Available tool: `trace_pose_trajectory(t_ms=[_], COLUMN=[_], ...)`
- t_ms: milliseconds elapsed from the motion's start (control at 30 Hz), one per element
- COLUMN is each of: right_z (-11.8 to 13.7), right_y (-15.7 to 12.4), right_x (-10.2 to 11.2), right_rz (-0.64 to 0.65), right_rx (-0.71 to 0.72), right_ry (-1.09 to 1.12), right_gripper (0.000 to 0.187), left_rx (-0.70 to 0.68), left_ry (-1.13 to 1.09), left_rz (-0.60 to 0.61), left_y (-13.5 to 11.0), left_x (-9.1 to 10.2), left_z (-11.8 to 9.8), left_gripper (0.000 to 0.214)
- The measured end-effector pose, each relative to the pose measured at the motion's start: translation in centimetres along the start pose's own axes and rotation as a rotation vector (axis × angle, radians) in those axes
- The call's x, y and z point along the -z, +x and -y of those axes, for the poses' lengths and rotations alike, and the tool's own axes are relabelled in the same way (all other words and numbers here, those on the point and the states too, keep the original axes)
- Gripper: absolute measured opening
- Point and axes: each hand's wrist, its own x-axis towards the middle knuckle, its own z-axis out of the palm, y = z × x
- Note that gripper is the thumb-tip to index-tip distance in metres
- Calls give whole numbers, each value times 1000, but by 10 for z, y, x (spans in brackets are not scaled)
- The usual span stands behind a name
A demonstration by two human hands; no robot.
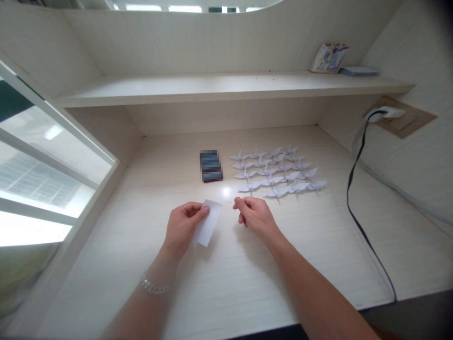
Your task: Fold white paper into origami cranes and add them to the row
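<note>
My left hand [184,225] pinches a small white paper rectangle [208,222] by its left edge, between thumb and fingers. My right hand [256,217] hovers beside it with the fingertips drawn together, and nothing shows between them. Ahead of both hands, several small pale paper cranes [276,171] stand in rows on the white wood-grain desk [226,293]. To their left lies a dark stack [211,166], blurred and possibly paper. A silver chain bracelet [155,284] circles my left wrist.
A white shelf [226,89] spans the desk's back, holding a printed booklet [329,57] and a flat bluish item [358,71]. A black cable [357,198] runs from a wall socket [385,114] down over the desk's right side. A window [46,174] lies on the left.
</note>
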Motion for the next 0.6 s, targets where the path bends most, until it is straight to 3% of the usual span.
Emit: trace_pose_trajectory(t_ms=[67, 233, 433, 533, 600], right_z=[1, 3, -1, 0, 0], right_y=[-2, -7, -5, -8, -9], right_x=[-4, -13, -11, -17, -19], right_rz=[55, 232, 119, 255, 273], right_rx=[16, 52, 20, 14, 44], right_ry=[3, 100, 94, 68, 106], right_gripper=[42, 27, 34, 36, 32], left_rx=[-5, -26, -30, -21, -16], left_ry=[3, 13, -41, -39, -37], left_rz=[38, 79, -12, 40, 64], left_y=[-1, -3, 1, 0, -1], left_x=[-2, -6, 0, -2, -3], left_z=[1, 4, 3, 4, 5], left_gripper=[26, 23, 25, 24, 24])
